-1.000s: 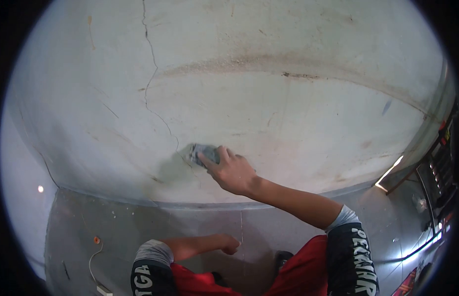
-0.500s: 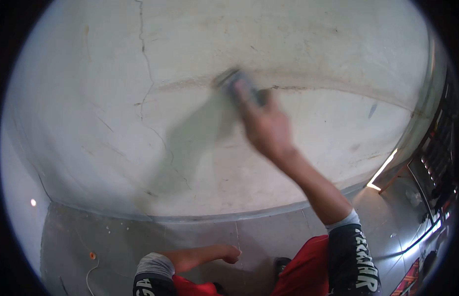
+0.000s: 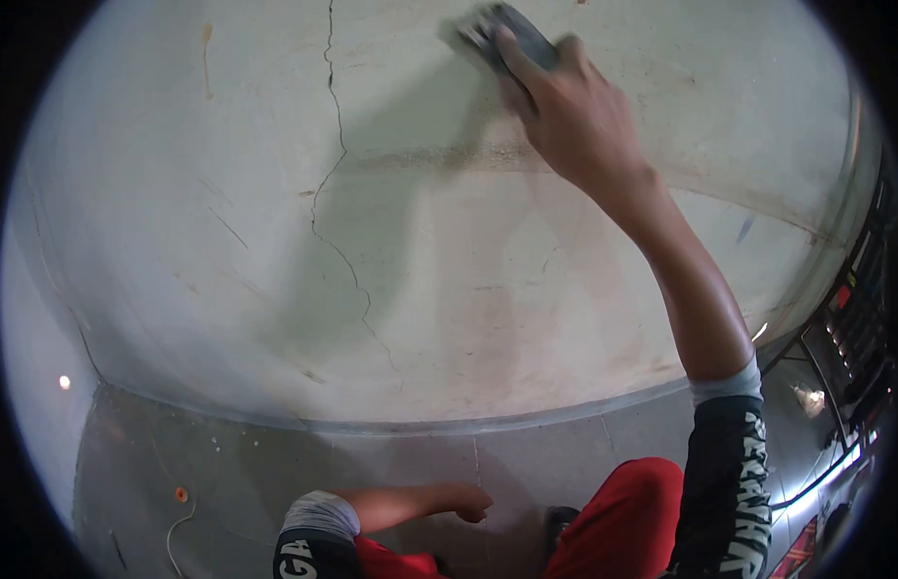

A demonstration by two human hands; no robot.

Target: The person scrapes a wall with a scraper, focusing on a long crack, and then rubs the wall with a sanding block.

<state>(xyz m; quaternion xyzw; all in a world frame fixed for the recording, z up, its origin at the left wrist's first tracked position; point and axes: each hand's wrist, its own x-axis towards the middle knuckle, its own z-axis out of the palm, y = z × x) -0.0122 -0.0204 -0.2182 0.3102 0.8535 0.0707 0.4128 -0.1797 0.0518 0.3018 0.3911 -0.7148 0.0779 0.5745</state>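
My right hand (image 3: 584, 125) is closed around a dark, hand-sized sanding block (image 3: 526, 39), raised high on the pale wall (image 3: 227, 289). The block's outer end is blurred, and its underside is hidden against the wall. Below it runs a brownish, rough horizontal band (image 3: 449, 156). A jagged dark crack (image 3: 341, 125) goes down the wall to the left of my hand. My left hand (image 3: 474, 503) hangs low in front of my red trousers (image 3: 618, 511), its fingers curled in with nothing visible in them.
Grey floor tiles (image 3: 391, 458) meet the wall's base. At the lower left lies a thin white cord (image 3: 174, 540) near a small orange ring (image 3: 182, 494). Dark metal racking (image 3: 844, 338) stands at the right edge, with a crumpled clear bag (image 3: 809, 400) beside it.
My right hand has swept upward with the sanding block, from the brown band to the wall above it. The view has shifted slightly. My left hand stays low and curled.
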